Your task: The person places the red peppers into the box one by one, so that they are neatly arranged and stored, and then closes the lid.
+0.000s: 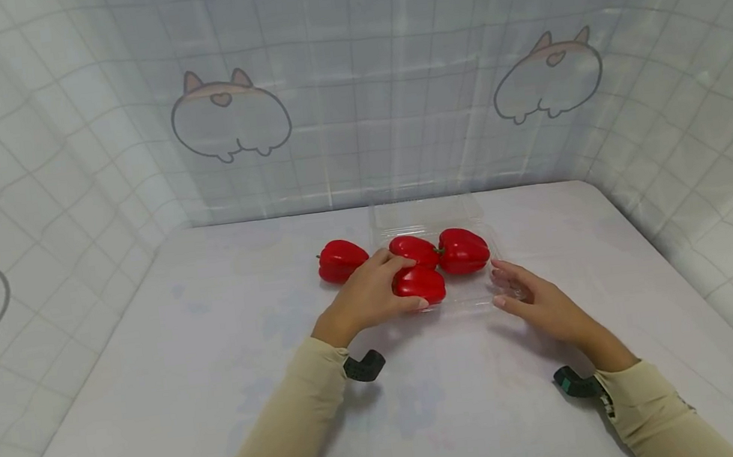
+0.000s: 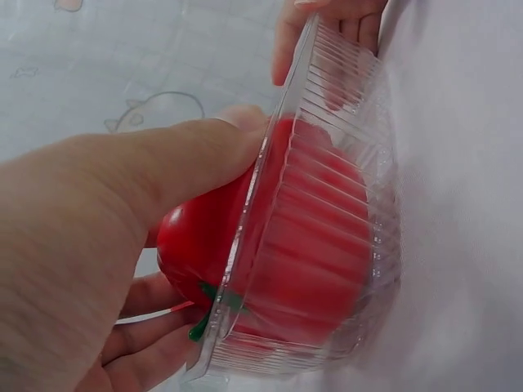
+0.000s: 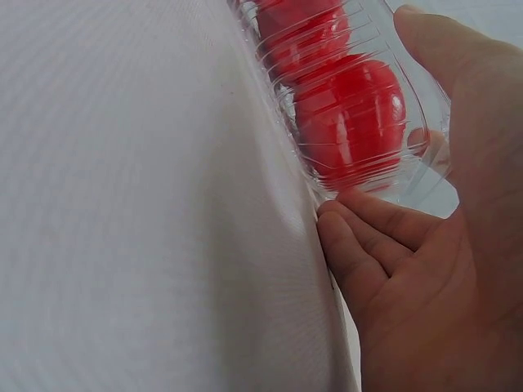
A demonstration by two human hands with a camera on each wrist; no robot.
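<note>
My left hand (image 1: 374, 292) holds a red bell pepper (image 1: 422, 286), thumb at its near side and fingers over its far side. That pepper sits inside a clear plastic box (image 1: 472, 293), at its front left; the left wrist view shows its green stem (image 2: 198, 328) by the box rim. Two more peppers lie in the box's back part, one at the left (image 1: 409, 248) and one at the right (image 1: 464, 250). At the box's right end is my right hand (image 1: 545, 306), its fingers extended and close to the clear wall; contact is hard to tell.
Another red bell pepper (image 1: 341, 261) lies on the white tablecloth (image 1: 213, 314), left of the box. The box's clear lid (image 1: 426, 212) is folded back toward the rear curtain (image 1: 386, 105). Grid-patterned curtains also hang at both sides.
</note>
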